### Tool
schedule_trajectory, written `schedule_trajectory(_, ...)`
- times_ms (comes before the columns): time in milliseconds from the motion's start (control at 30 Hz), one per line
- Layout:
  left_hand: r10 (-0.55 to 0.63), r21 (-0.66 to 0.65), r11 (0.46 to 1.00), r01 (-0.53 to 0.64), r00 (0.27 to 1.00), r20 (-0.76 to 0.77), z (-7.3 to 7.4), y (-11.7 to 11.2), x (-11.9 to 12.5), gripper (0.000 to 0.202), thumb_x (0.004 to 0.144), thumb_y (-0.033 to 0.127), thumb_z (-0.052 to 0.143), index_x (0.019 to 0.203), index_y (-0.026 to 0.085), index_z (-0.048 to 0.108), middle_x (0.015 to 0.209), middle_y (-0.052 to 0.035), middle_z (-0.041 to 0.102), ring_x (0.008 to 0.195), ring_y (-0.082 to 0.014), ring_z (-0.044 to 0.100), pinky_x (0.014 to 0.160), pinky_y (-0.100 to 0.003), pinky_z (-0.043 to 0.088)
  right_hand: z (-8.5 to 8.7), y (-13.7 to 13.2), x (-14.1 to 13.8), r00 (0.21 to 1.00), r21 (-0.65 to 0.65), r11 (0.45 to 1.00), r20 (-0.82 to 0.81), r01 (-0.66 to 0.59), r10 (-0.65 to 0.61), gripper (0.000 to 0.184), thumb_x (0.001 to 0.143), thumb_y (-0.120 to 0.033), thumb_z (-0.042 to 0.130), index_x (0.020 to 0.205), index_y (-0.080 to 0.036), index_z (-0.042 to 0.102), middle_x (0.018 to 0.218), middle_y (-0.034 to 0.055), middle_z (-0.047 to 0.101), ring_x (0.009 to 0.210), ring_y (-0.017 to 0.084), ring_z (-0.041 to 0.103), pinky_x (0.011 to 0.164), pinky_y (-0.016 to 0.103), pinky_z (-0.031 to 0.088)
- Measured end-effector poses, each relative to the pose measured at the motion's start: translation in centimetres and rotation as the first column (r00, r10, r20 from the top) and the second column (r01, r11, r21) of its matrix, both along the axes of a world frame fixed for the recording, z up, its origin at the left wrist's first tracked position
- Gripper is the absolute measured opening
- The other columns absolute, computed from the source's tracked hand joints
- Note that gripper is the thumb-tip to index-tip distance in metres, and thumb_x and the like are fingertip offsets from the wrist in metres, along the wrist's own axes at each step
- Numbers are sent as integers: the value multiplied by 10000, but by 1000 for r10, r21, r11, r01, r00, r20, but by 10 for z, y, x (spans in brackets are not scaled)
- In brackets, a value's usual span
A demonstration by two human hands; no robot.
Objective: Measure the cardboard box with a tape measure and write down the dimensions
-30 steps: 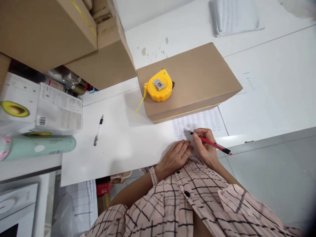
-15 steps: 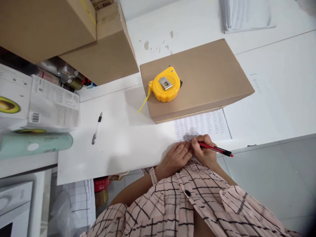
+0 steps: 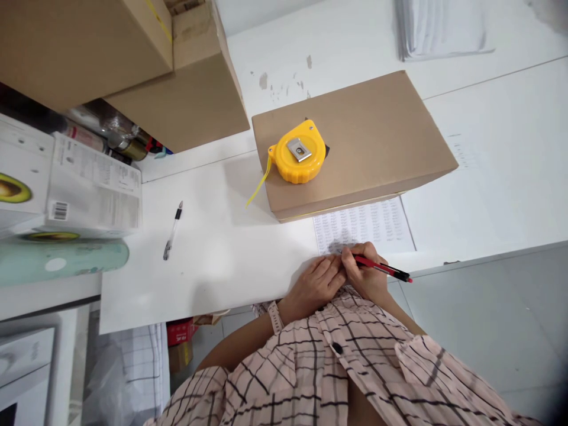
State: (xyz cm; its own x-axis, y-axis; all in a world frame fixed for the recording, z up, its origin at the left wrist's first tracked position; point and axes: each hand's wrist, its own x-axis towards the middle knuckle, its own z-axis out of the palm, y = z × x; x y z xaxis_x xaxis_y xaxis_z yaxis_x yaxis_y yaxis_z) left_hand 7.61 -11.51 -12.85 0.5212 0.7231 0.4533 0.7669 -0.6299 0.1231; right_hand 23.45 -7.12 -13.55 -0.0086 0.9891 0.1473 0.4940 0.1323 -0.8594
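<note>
Two hands meet at lower centre: the right hand [image 3: 364,278] has its fingers pinched around a red pen [image 3: 382,268], tip on the printed sheet [image 3: 368,222]. The left hand [image 3: 315,285] lies touching it, fingers loose, grasping nothing. Just above, a closed cardboard box [image 3: 377,127] — contents hidden — carries a yellow tape measure [image 3: 298,151] on top.

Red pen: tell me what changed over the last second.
The right hand, grip still shut on the red pen, slid slightly down the printed sheet toward the edge of the table, closing on the left hand. The left hand, tape measure, box and black pen stayed put.
</note>
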Motion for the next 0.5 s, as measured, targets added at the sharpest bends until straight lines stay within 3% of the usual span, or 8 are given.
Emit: schedule_trajectory(500, -35, -125, 992, 23, 995, -94, -8, -4, -1, 327, 1048, 180, 462, 1317, 101, 630, 1361, -156, 678, 1282, -227, 633, 1104, -368, 499, 0, 1, 1, 1000, -20, 1000, 2, 1, -1, 284, 947, -368, 617, 755, -264, 437, 605, -41, 554, 530, 145, 517, 542, 315, 440)
